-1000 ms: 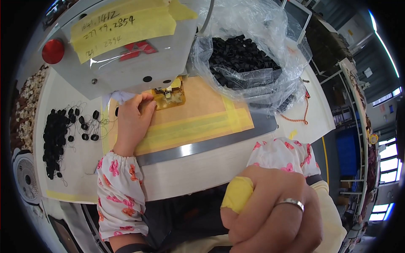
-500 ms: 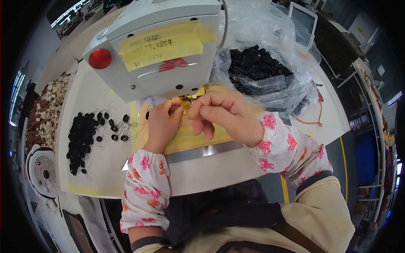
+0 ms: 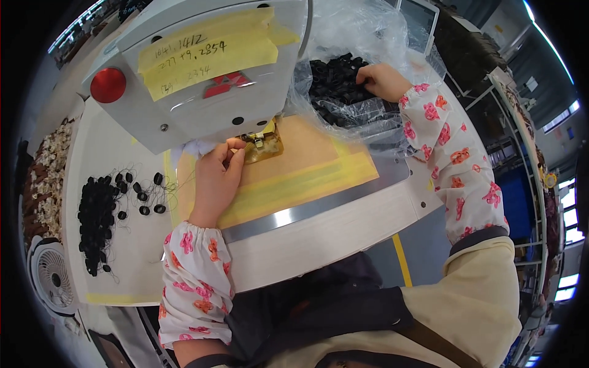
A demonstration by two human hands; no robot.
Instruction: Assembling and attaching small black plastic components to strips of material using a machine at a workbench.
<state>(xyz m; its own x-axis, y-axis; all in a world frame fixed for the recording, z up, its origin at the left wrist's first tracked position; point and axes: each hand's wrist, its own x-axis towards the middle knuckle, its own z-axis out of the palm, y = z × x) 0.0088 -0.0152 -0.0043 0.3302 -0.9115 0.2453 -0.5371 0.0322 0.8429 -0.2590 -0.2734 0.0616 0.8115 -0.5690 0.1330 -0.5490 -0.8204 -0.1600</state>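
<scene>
The left hand [image 3: 216,178] rests on the yellow-taped plate [image 3: 307,172] of the sewing machine [image 3: 202,67], fingers curled and pinching something small and hidden at the brass clamp [image 3: 262,146] under the machine head. The right hand [image 3: 381,81] reaches into the clear plastic bag [image 3: 368,37], fingers bent down over the black loops [image 3: 334,83] inside; whether it grips one I cannot tell. More black pieces [image 3: 101,214] lie on the desk [image 3: 116,159], left of the left hand.

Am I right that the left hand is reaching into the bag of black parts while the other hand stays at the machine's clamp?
Not quite: the head view shows the right hand in the bag of black parts; the left hand is at the clamp.
</scene>
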